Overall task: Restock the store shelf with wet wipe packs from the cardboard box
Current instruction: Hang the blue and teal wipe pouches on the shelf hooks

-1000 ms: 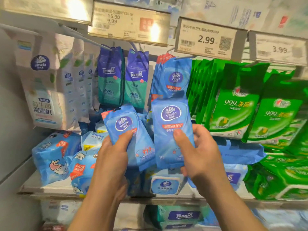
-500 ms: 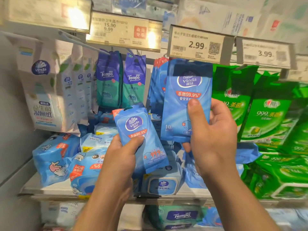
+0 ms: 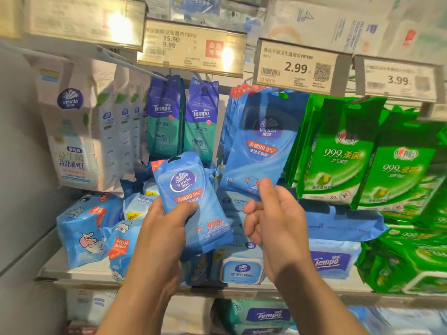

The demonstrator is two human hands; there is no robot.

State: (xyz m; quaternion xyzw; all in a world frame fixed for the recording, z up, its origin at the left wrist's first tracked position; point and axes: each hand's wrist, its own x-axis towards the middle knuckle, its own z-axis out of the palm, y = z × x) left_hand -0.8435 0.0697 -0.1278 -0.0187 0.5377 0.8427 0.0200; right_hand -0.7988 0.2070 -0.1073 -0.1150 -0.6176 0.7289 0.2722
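My left hand (image 3: 164,228) grips a blue Vinda wet wipe pack (image 3: 191,201) from below, tilted, in front of the lower shelf. My right hand (image 3: 273,221) has its thumb on the lower right corner of a second blue Vinda pack (image 3: 261,146) and its fingers curled beneath, pinching that corner. This second pack is up at the hook under the 2.99 price tag (image 3: 295,66), in front of a row of hanging identical packs (image 3: 233,117). Its top is blurred. The cardboard box is out of view.
Green 999 wipe packs (image 3: 338,153) hang to the right, Tempo packs (image 3: 183,119) and white Vinda packs (image 3: 72,131) to the left. The shelf board (image 3: 79,269) below carries bulky blue wipe packs (image 3: 84,228), a lidded Vinda pack (image 3: 242,270) and green packs (image 3: 406,259).
My right hand has slid from the middle of its pack down to the lower corner, and the pack now sits up at the 2.99 hook. My left hand and its pack have barely moved.
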